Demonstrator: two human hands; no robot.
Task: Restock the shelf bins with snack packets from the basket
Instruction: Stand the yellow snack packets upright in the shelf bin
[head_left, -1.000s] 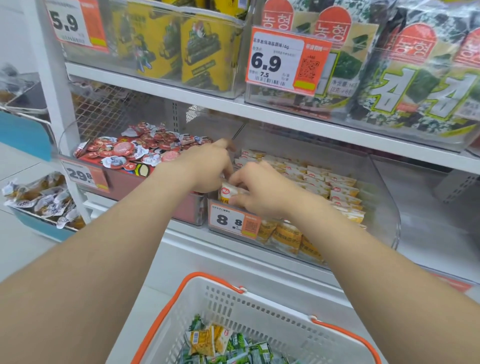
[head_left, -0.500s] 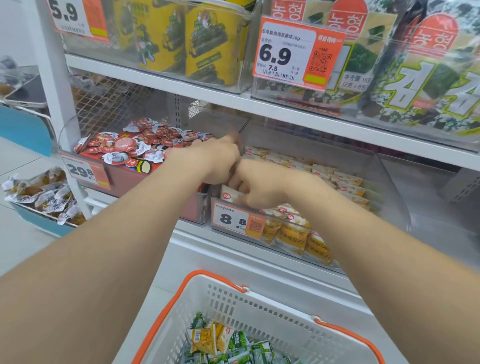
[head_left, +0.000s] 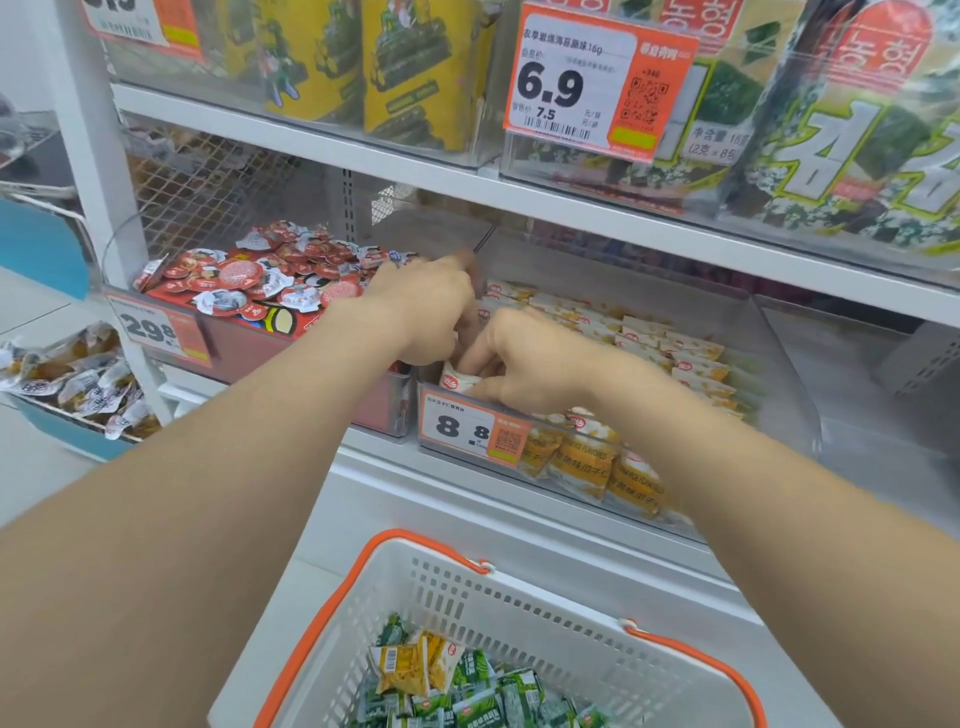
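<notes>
- Snack packets (head_left: 644, 338) in white and yellow wrappers stand on edge in rows inside the clear bin (head_left: 779, 374). More of them press against the bin's front wall.
- A white packet (head_left: 457, 378) with a red logo pokes up at the front left corner of the clear bin, just above the 8.8 price tag (head_left: 467, 428).
- The right hand (head_left: 535, 364) reaches over the bin's front wall, knuckles up and wrist nearly level. Its thumb and curled fingers pinch the white packet.
- The left hand (head_left: 431, 312) hangs over the bin's left wall, back of the hand to the camera and fingers bent downward, touching the right hand. Its fingertips are hidden, so I cannot tell whether it grips anything.
- Both forearms stretch forward and meet at that corner of the bin.
- The white basket (head_left: 519, 592) with orange handles sits below the bin. It holds a yellow packet (head_left: 410, 670) lying on green packets (head_left: 483, 696).
- Left of the clear bin, a red bin (head_left: 244, 343) is heaped with round red-lidded cups (head_left: 244, 275) and carries a 29.8 tag (head_left: 156, 332).
- On the shelf above the clear bin, seaweed packs (head_left: 841, 140) stand behind a 6.9 price tag (head_left: 571, 83).
</notes>
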